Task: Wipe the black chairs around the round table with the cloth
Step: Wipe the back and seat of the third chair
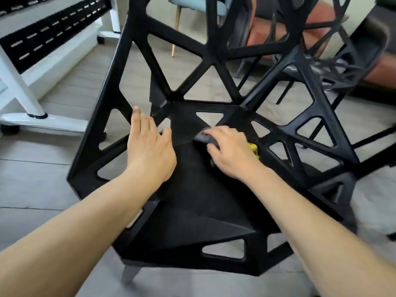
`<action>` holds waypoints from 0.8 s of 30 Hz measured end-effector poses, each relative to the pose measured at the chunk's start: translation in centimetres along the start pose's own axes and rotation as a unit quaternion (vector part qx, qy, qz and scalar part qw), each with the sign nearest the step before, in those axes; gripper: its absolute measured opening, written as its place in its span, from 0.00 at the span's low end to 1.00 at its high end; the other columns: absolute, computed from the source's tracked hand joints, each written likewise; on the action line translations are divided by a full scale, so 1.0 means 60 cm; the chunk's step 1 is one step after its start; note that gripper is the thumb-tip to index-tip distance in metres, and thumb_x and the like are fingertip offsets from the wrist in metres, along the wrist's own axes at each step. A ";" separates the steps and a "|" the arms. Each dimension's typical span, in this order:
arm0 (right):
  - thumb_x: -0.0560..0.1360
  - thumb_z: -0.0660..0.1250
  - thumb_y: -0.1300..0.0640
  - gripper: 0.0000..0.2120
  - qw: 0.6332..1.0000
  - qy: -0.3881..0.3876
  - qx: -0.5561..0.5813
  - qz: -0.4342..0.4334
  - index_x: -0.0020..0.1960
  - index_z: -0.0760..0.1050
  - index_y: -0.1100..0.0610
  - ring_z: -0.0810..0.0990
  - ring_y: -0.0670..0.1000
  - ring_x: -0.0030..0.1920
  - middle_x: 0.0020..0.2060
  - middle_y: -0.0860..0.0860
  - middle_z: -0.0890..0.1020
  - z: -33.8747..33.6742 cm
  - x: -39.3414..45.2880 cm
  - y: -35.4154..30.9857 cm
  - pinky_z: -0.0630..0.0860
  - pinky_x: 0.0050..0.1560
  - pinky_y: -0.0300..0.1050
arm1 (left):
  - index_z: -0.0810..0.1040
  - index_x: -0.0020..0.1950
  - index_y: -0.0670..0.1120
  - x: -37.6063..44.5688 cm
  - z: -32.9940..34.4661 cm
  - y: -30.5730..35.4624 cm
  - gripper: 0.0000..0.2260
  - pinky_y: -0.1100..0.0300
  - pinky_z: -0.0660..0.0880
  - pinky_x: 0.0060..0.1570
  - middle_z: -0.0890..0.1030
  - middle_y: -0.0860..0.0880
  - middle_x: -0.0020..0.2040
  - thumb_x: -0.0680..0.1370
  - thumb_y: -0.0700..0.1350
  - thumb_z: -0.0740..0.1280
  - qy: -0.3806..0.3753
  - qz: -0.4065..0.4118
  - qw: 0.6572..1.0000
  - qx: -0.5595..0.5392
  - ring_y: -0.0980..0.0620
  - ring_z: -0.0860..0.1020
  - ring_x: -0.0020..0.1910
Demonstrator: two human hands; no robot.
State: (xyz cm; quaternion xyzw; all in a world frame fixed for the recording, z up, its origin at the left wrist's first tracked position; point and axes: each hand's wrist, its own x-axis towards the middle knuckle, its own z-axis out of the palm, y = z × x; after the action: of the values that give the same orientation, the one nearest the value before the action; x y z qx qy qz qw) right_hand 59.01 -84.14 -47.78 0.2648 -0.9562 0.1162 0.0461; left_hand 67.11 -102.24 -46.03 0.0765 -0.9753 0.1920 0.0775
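A black chair (192, 211) with a faceted seat and open triangular lattice back fills the middle of the head view. My right hand (231, 153) presses a grey cloth (204, 138) onto the back of the seat, near the base of the backrest; a yellow part of the cloth (254, 149) pokes out behind the hand. My left hand (150, 146) lies flat with fingers spread on the seat's left side, holding nothing. A second black lattice chair (321, 67) stands close behind on the right.
A white desk leg and foot (27, 116) with a black perforated panel (53, 33) stand at the left. A pale blue chair (192, 5) and an orange-red sofa (317, 28) lie beyond. The floor (42, 189) is grey tile.
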 end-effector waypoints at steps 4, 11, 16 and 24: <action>0.76 0.62 0.50 0.22 0.995 -0.038 0.017 -0.085 0.70 0.73 0.49 0.74 0.55 0.65 0.67 0.50 0.76 -0.032 -0.077 -0.007 0.70 0.66 0.55 | 0.70 0.67 0.44 -0.002 0.000 -0.004 0.20 0.39 0.45 0.77 0.71 0.30 0.67 0.78 0.47 0.51 -0.009 0.000 1.000 -0.014 0.31 0.63 0.72; 0.77 0.55 0.49 0.20 0.983 0.030 -0.099 0.149 0.65 0.76 0.50 0.75 0.63 0.57 0.58 0.57 0.79 -0.059 -0.088 0.046 0.69 0.58 0.56 | 0.69 0.71 0.44 0.000 0.004 -0.001 0.22 0.38 0.45 0.77 0.69 0.28 0.68 0.78 0.47 0.53 -0.017 -0.014 0.999 -0.025 0.29 0.61 0.73; 0.74 0.54 0.46 0.23 1.000 0.026 -0.010 -0.015 0.61 0.77 0.52 0.77 0.60 0.49 0.52 0.54 0.81 -0.031 -0.178 -0.172 0.72 0.50 0.56 | 0.70 0.70 0.43 0.002 -0.005 -0.008 0.21 0.39 0.43 0.77 0.68 0.28 0.69 0.79 0.47 0.52 -0.036 -0.007 0.999 -0.036 0.31 0.60 0.75; 0.78 0.58 0.50 0.18 0.954 0.103 -0.106 0.260 0.66 0.76 0.50 0.75 0.66 0.58 0.58 0.60 0.79 -0.107 -0.226 0.078 0.70 0.59 0.59 | 0.70 0.73 0.44 -0.053 -0.021 -0.088 0.22 0.39 0.50 0.77 0.64 0.33 0.76 0.79 0.48 0.60 0.021 0.179 0.982 -0.064 0.33 0.62 0.75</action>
State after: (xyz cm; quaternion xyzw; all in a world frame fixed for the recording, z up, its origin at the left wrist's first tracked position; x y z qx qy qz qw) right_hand 68.35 -71.96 -44.51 -0.0125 -0.9889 0.0490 0.1400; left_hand 71.29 -106.23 -43.52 -0.1084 -0.9818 0.1411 0.0672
